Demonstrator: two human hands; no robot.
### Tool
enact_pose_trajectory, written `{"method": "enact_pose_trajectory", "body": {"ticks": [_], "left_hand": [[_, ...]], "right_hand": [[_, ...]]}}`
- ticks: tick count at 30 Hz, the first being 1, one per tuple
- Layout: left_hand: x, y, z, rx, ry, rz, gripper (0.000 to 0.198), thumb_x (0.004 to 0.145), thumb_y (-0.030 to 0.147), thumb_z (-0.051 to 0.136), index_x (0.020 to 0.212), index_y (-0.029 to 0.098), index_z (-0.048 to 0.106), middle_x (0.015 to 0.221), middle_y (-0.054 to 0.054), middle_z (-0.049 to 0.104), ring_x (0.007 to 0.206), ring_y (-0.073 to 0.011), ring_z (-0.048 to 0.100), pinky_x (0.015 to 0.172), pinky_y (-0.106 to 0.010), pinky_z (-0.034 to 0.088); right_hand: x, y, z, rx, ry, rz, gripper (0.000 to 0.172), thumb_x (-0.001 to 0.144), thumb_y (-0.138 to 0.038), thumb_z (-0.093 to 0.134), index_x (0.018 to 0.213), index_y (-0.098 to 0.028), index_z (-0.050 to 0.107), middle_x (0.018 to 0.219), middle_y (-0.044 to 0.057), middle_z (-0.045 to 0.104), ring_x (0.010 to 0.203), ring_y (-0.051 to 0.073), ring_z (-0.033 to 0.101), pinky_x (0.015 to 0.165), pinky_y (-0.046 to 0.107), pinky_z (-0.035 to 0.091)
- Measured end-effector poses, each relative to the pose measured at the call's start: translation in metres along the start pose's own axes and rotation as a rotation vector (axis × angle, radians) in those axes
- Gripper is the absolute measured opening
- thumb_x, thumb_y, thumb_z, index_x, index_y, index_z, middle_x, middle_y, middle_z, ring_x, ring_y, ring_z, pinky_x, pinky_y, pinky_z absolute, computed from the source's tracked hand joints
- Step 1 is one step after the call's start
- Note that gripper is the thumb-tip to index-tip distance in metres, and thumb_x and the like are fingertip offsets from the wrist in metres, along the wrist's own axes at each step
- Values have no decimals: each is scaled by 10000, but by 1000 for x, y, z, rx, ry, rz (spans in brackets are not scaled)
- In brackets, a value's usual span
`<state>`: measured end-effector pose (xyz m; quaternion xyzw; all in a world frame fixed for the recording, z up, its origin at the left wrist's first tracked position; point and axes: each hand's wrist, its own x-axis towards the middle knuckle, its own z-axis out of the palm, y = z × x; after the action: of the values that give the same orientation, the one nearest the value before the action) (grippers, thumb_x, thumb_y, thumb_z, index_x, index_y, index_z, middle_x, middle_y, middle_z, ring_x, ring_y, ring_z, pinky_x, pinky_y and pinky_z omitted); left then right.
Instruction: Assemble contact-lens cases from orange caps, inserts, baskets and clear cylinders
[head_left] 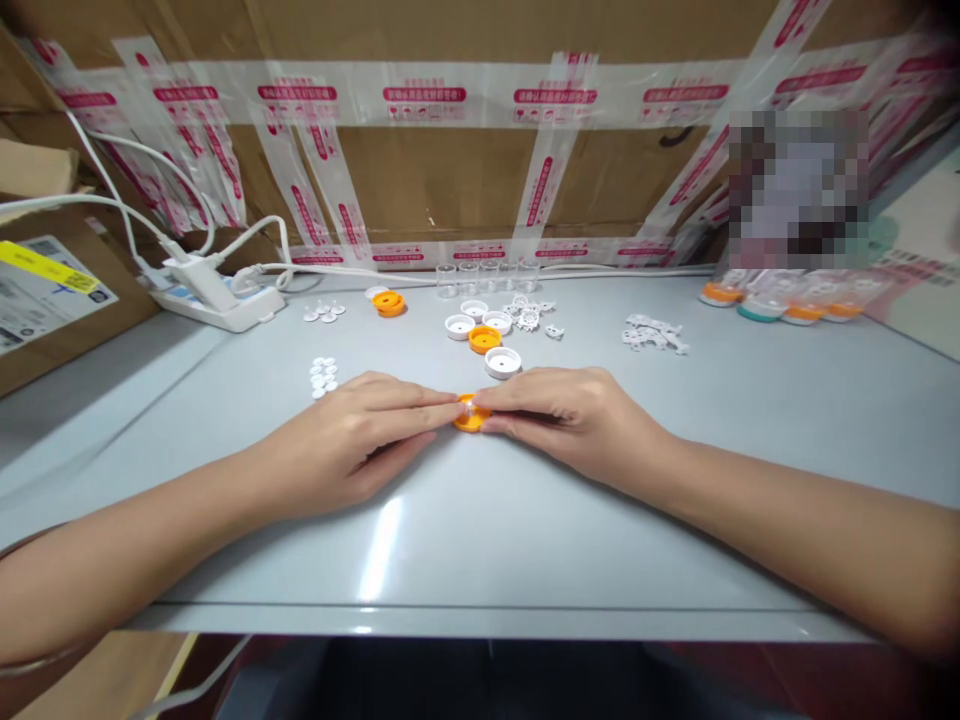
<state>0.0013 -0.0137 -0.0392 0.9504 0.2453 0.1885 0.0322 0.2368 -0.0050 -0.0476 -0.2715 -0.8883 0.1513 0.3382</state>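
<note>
At the middle of the table, an orange round cap (pixel 472 423) lies between my two hands, with a small pale piece at its centre that is too small to name. My left hand (pixel 367 430) reaches it from the left, its fingertips pressed together at the cap's top and left edge. From the right, my right hand (pixel 562 415) pinches the cap between thumb and fingers. Just behind are a white round cap (pixel 502 363) and another orange cap (pixel 485 340). Small white discs (pixel 324 377) lie beyond my left hand.
Clear cylinders (pixel 487 278) stand at the back, near white plastic parts (pixel 529 310). More flat white parts (pixel 654 334) lie to the right. Stacked orange caps (pixel 388 303) and a power strip (pixel 225 300) with cables are at left. Capped containers (pixel 802 300) stand back right, before a taped cardboard box (pixel 450 185).
</note>
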Motion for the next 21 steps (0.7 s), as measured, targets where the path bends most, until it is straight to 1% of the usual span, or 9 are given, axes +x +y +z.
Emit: {"method": "enact_pose_trajectory", "body": {"ticks": [5,9,12,16,18,21], "left_hand": [[0,0,1,29,-2,0,380,894,137,431,1261,215,495,1216,-73,593,1047,-168,578,877,-310,429],[-1,1,0,47,-10,6,377,897,141,422,1257,224,497,1206,-72,598,1043,-172,580,876,-316,436],[-1,2,-1,91,-38,3,385,898,146,408,1266,222,489,1222,-81,585,1053,-188,573,882,-330,442],[-1,4,-2,142,-51,22,388,890,136,389,1251,217,505,1214,-93,586,1044,-207,573,884,-357,452],[-1,5,-2,149,-48,25,380,885,131,389,1229,220,525,1203,-92,591,1040,-211,574,885,-365,454],[1,8,-2,151,-58,9,371,884,129,393,1217,214,533,1205,-92,590,1049,-209,571,892,-365,451]], "right_hand": [[0,2,1,-31,10,-43,162,824,-207,586,940,-227,699,875,13,729,812,143,661,753,265,529],[-1,0,2,-105,-3,-73,161,850,-213,551,921,-193,694,910,41,717,819,142,651,751,261,530],[-2,-2,2,-224,-49,-105,192,876,-213,503,937,-190,683,950,60,701,858,160,639,765,280,529],[-2,-4,1,-356,-158,-175,231,897,-182,444,982,-162,657,981,103,677,907,201,621,785,340,521],[-1,-5,1,-376,-175,-196,239,899,-168,432,997,-139,648,981,122,671,921,213,616,794,356,517],[-1,-8,0,-369,-152,-193,225,889,-165,457,985,-125,656,964,130,676,900,208,624,783,338,520]]}}
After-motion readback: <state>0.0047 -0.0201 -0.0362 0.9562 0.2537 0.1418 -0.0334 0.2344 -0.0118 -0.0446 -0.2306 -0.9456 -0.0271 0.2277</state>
